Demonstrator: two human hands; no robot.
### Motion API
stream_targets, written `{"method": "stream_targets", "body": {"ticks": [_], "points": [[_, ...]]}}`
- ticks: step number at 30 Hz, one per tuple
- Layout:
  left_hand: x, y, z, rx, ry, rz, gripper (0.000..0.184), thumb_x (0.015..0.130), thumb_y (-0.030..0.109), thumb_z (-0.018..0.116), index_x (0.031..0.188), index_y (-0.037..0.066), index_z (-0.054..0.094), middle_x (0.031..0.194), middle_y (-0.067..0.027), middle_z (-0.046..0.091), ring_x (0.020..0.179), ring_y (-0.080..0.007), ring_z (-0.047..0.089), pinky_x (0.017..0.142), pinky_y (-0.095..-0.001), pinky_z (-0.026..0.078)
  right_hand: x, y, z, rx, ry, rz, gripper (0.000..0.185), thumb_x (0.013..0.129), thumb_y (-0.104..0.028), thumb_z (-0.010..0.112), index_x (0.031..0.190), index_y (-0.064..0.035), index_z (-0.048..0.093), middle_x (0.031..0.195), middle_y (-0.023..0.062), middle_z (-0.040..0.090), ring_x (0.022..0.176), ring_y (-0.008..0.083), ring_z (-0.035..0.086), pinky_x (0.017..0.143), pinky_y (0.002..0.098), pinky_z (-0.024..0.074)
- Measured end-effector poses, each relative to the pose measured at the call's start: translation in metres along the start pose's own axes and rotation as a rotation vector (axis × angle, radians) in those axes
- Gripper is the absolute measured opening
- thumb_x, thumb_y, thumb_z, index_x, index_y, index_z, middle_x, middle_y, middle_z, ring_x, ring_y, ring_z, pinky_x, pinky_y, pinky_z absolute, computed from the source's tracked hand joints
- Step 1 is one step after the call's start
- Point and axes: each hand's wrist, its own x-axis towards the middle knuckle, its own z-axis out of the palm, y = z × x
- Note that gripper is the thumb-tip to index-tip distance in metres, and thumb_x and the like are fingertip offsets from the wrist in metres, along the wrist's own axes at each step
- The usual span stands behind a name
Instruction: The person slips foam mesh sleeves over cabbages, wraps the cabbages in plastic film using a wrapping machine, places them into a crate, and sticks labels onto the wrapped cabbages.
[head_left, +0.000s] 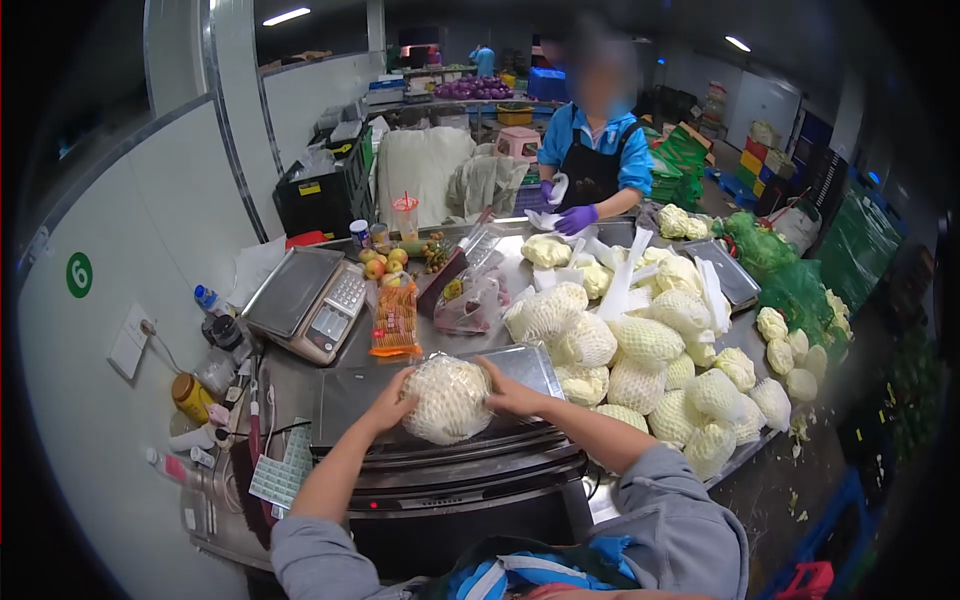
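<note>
Head: two hands (391,402) (513,390), one probable cabbage (447,401)

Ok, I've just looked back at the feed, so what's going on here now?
The person's left hand and right hand grip opposite sides of a netted cabbage, above the wrapping machine's metal top. More cabbages, many in foam netting, lie heaped to the right. Across the table, a co-worker in purple gloves handles white netting. A scale sits to the left.
</note>
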Motion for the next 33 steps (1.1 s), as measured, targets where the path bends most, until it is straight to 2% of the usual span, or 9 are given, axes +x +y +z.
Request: {"method": "stream_targets", "body": {"ticks": [2,5,9,20,24,26,28,30,33], "points": [[-0.016,-0.003,-0.013,0.267,-0.170,0.324,0.092,0.065,0.039,0.074,0.135,0.008,0.023,0.125,-0.0166,0.044,0.115,-0.0314,0.042,0.097,-0.0392,0.034,-0.016,-0.016,0.004,-0.230,-0.257,-0.191,0.107,0.064,-0.028,0.078,0.137,-0.0008,0.006,0.140,0.0235,0.019,0.130,0.0309,0.023,0.106,0.0344,0.0206],[-0.023,0.014,-0.021,0.600,-0.296,0.264,0.122,0.046,0.039,0.084,0.138,0.007,0.011,0.134,-0.0161,0.033,0.128,-0.0356,0.023,0.105,-0.0411,0.023,-0.011,-0.031,0.002,-0.461,-0.231,-0.117,0.129,0.047,-0.028,0.088,0.138,-0.0011,0.000,0.141,0.0213,0.016,0.132,0.0277,0.017,0.108,0.0334,0.0152],[-0.022,0.034,-0.013,0.477,-0.274,0.134,0.124,0.040,0.036,0.086,0.138,0.007,0.014,0.132,-0.0171,0.037,0.128,-0.0364,0.026,0.104,-0.0398,0.027,0.000,-0.030,0.006,-0.333,-0.198,-0.196,0.129,0.045,-0.027,0.088,0.137,-0.0001,0.003,0.141,0.0212,0.020,0.131,0.0287,0.021,0.108,0.0341,0.0183],[-0.169,0.086,0.010,0.294,-0.051,0.367,0.096,0.046,0.039,0.084,0.123,0.001,0.041,0.112,-0.0173,0.057,0.101,-0.0282,0.058,0.088,-0.0354,0.045,-0.131,-0.106,0.048,-0.379,-0.180,-0.160,0.108,0.056,-0.048,0.078,0.133,0.0015,0.020,0.125,0.0252,0.042,0.116,0.0361,0.044,0.099,0.0388,0.0339],[-0.241,0.039,0.063,-0.069,-0.284,-0.324,0.065,0.076,0.044,0.063,0.120,-0.001,0.045,0.109,-0.0153,0.057,0.096,-0.0215,0.059,0.082,-0.0330,0.047,-0.201,-0.066,0.080,-0.130,-0.343,0.351,0.095,0.071,-0.066,0.056,0.134,-0.0023,0.027,0.129,0.0207,0.042,0.117,0.0303,0.044,0.098,0.0373,0.0344],[-0.246,0.056,0.087,-0.640,-0.290,-0.854,0.056,0.093,0.043,0.033,0.124,-0.003,0.040,0.106,-0.0176,0.058,0.093,-0.0263,0.060,0.084,-0.0352,0.046,-0.214,-0.067,0.097,0.715,-0.390,0.828,0.086,0.079,-0.071,0.035,0.136,-0.0074,0.027,0.126,0.0147,0.047,0.109,0.0276,0.052,0.091,0.0343,0.0425],[-0.254,0.001,0.075,-1.046,-0.631,-0.890,0.060,0.094,0.046,0.029,0.128,-0.004,0.034,0.105,-0.0165,0.060,0.093,-0.0267,0.061,0.084,-0.0351,0.047,-0.228,-0.011,0.098,0.783,-0.424,0.999,0.084,0.080,-0.073,0.021,0.137,-0.0114,0.028,0.126,0.0117,0.049,0.102,0.0250,0.057,0.086,0.0318,0.0463],[-0.269,-0.004,0.076,-0.827,-0.574,-0.772,0.058,0.094,0.042,0.034,0.128,-0.004,0.033,0.104,-0.0156,0.061,0.092,-0.0234,0.061,0.082,-0.0325,0.047,-0.242,0.009,0.096,0.884,-0.362,0.952,0.080,0.082,-0.070,0.026,0.135,-0.0107,0.032,0.125,0.0110,0.050,0.099,0.0239,0.058,0.086,0.0321,0.0460],[-0.301,-0.001,0.089,-0.244,-0.259,-0.389,0.033,0.089,0.020,0.051,0.108,-0.007,0.054,0.090,-0.0137,0.065,0.082,-0.0136,0.059,0.073,-0.0256,0.046,-0.277,-0.005,0.097,-0.400,-0.190,0.409,0.047,0.086,-0.042,0.054,0.103,0.0007,0.057,0.087,0.0119,0.065,0.077,0.0149,0.061,0.069,0.0254,0.0473]]}}
